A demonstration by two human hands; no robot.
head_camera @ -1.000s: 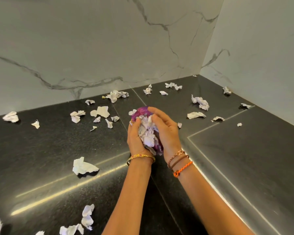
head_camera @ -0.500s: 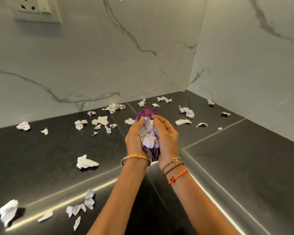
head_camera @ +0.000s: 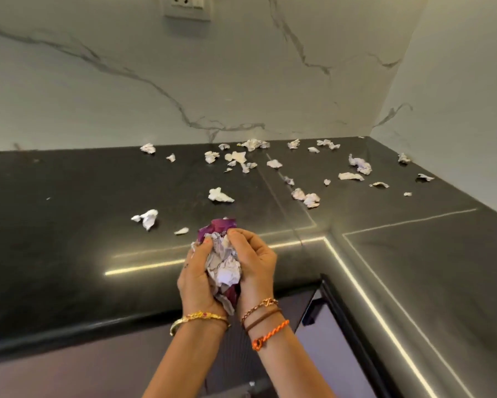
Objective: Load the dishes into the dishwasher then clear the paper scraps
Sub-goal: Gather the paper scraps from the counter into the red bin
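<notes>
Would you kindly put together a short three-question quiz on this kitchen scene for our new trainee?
1. True or false: both hands hold one bundle of crumpled paper.
2. Besides white paper, what colour shows in the bundle?
3. Where do most loose paper scraps lie? A) on the dark counter B) in a bin C) on the floor

Key:
1. True; the left hand and the right hand cup it together.
2. Purple.
3. A

Both forearms reached forward, wrists close together. The left hand (head_camera: 197,278) and right hand (head_camera: 255,265) were cupped facing each other, fingers curled, pressing a wad of paper scraps (head_camera: 223,267) between them.
</notes>
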